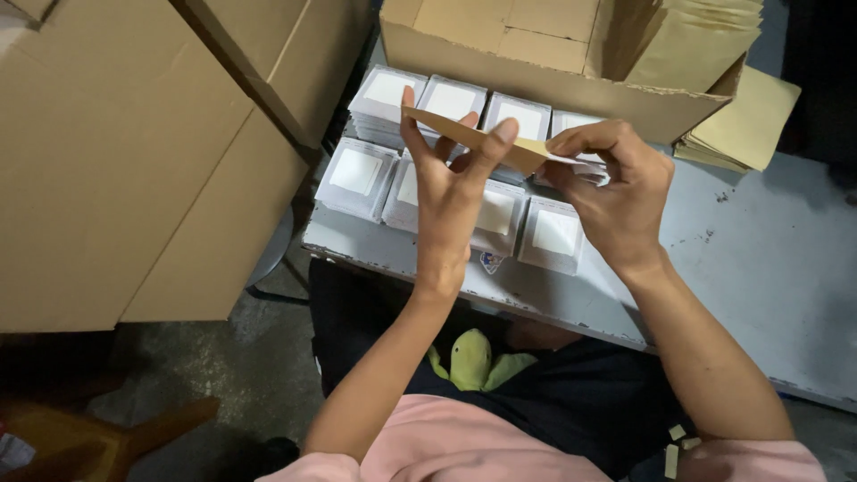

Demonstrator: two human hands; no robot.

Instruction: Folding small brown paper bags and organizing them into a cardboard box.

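My left hand [449, 192] holds a flat brown paper envelope [464, 136] edge-on above the table, thumb and fingers spread along its side. At the envelope's right end my right hand [612, 187] pinches it together with a thin white packet [585, 166]. Below both hands lie stacks of small white square packets [357, 174] in rows on the grey table [759, 259].
An open cardboard box [553, 71] holding brown envelopes stands at the back. Loose envelopes [745, 125] lie to its right. Large cardboard boxes [116, 161] stand at the left beside the table. A green plush toy [471, 359] rests on my lap.
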